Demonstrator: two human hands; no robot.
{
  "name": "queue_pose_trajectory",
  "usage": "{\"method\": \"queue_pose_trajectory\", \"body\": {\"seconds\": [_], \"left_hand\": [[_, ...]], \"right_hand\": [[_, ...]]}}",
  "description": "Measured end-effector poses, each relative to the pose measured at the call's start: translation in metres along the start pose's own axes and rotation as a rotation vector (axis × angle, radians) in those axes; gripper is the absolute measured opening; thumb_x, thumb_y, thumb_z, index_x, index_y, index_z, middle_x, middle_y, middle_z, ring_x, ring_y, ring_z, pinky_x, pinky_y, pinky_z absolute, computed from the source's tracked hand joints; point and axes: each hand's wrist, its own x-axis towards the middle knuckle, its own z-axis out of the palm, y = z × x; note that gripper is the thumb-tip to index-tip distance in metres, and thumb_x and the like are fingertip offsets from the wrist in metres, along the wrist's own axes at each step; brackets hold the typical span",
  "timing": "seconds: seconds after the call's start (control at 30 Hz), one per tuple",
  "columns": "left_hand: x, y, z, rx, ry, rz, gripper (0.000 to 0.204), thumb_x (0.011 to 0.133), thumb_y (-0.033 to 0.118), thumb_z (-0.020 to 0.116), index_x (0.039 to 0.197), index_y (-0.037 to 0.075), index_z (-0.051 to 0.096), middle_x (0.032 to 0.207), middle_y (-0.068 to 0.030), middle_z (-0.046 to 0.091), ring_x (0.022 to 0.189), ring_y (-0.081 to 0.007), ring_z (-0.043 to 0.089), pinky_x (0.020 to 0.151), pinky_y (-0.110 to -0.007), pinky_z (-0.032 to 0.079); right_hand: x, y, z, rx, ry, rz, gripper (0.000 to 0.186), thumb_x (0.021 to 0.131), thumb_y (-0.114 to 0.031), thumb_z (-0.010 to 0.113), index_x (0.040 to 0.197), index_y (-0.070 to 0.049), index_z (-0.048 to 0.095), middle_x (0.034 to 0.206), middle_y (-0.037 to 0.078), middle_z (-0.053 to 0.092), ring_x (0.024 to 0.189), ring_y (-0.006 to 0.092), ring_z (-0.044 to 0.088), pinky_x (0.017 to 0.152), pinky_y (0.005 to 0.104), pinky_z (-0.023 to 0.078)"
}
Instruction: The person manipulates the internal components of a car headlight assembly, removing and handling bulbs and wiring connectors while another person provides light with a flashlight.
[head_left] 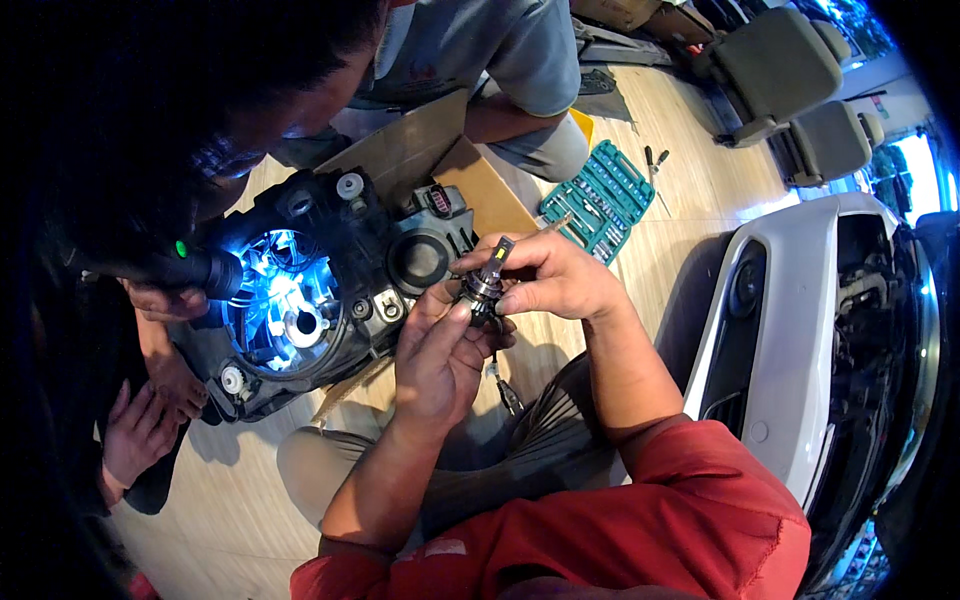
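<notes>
Both my hands hold a small headlight bulb (pixel 488 283) with a metal collar and a wire hanging below it. My left hand (pixel 437 352) grips the bulb's base from underneath. My right hand (pixel 552 277) pinches its upper part from the right. Just left of the bulb, a black headlight housing (pixel 330 290) lies back-side up on cardboard on the floor. Another person beside it shines a black flashlight (pixel 195 268) into its lit round opening.
A green socket-set case (pixel 598 198) lies open on the wooden floor beyond my hands. A white car bumper (pixel 790 340) stands at the right. A second person in a grey shirt (pixel 480 50) crouches behind the cardboard box (pixel 470 170). Car seats (pixel 790 80) stand at the back.
</notes>
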Motion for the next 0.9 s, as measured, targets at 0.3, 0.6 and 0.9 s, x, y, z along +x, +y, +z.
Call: {"method": "queue_pose_trajectory", "body": {"seconds": [0.3,0.6,0.9], "left_hand": [[0.0,0.004,0.0,0.033,-0.016,-0.075,0.033,0.098,0.022,0.044,0.123,0.0,0.049,0.108,-0.0128,0.063,0.084,-0.0212,0.065,0.074,-0.037,0.055],[0.0,-0.001,-0.002,-0.079,-0.003,-0.147,0.041,0.101,0.031,0.039,0.126,0.0,0.048,0.104,-0.013,0.063,0.08,-0.022,0.065,0.071,-0.036,0.054],[-0.002,-0.003,0.003,0.011,0.11,-0.158,0.042,0.102,0.04,0.039,0.124,0.006,0.051,0.106,-0.0128,0.065,0.08,-0.0223,0.064,0.072,-0.037,0.053]], "right_hand": [[0.002,-0.005,0.0,-0.016,-0.012,0.067,0.055,0.076,-0.03,0.08,0.117,0.003,0.064,0.103,0.006,0.067,0.085,0.0115,0.057,0.076,0.027,0.044],[0.001,0.004,-0.002,0.097,0.004,0.105,0.045,0.083,-0.027,0.074,0.114,0.004,0.065,0.093,0.003,0.062,0.08,0.0091,0.056,0.07,0.0249,0.045],[0.0,0.009,-0.001,0.296,0.03,0.206,0.032,0.092,-0.019,0.065,0.116,0.002,0.063,0.096,0.001,0.064,0.079,0.0079,0.058,0.068,0.0235,0.048]]}}
